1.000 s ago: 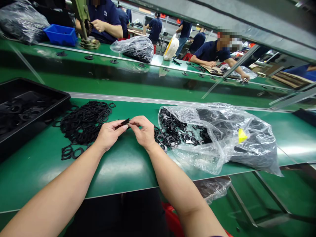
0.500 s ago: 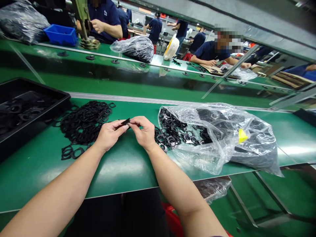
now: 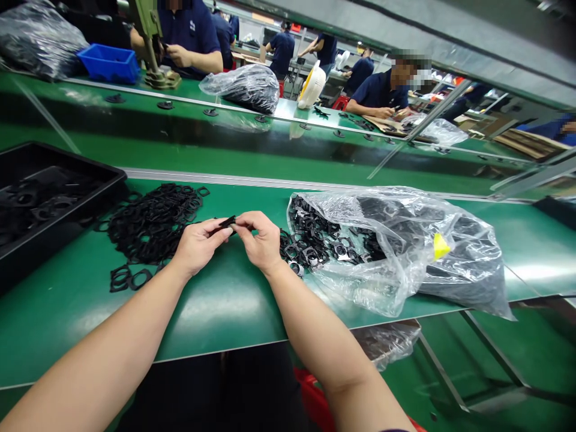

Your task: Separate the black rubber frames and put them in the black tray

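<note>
A small black part (image 3: 228, 222), seen nearly edge-on, is pinched between my two hands above the green table (image 3: 225, 312). My left hand (image 3: 198, 244) grips its left side with thumb and fingers. On the other side, my right hand (image 3: 260, 241) pinches the right end. Fingers cover much of the part, so its outline is partly hidden. Left of my hands lies a heap of flat black ring-shaped frames (image 3: 148, 222), a few of them loose at its front. Similar black parts with shiny bits (image 3: 312, 240) spill from a clear plastic bag (image 3: 405, 264) on the right.
A black bin (image 3: 101, 177) with more black parts stands at the left. Behind the table runs a green conveyor belt (image 3: 202, 150) carrying spaced black pieces. Beyond it are a blue bin (image 3: 110, 63), another plastic bag (image 3: 252, 87) and co-workers seated at their benches.
My hands stay almost in place with the black part between them. Across the belt, the co-worker at the right has brought their hands closer together.
</note>
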`<state>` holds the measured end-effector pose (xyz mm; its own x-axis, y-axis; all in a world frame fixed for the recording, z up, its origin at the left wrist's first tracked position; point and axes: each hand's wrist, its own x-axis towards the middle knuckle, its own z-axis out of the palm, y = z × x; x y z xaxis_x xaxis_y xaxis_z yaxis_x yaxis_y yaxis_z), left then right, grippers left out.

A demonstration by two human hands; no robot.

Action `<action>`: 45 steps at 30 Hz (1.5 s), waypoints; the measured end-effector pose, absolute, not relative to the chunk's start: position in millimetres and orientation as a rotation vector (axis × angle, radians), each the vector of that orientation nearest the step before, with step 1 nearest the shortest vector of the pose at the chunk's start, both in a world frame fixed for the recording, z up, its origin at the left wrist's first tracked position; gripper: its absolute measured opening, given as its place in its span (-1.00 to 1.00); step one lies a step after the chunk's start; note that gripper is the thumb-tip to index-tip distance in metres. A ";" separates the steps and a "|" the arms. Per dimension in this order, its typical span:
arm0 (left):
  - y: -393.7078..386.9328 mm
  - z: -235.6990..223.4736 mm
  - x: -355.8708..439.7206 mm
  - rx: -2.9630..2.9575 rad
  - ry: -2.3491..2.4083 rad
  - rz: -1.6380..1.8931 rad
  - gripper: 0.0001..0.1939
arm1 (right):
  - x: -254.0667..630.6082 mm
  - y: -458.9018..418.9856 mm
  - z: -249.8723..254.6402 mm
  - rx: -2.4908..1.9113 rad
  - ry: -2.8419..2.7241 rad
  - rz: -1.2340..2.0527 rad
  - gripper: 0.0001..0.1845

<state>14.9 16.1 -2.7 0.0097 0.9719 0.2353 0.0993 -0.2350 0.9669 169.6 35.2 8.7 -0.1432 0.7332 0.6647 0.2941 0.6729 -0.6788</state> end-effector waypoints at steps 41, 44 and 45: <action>16.7 -6.8 12.6 1.720 1.237 1.302 -0.70 | 169.7 35.8 9.4 -0.851 -1.760 0.520 -0.90; 16.1 -3.7 10.9 1.811 1.299 1.271 -0.72 | 167.2 35.1 6.0 -0.941 -1.676 0.611 -0.90; 16.0 -3.0 10.7 1.837 1.312 1.257 -0.72 | 166.3 34.8 5.1 -0.965 -1.637 0.644 -0.90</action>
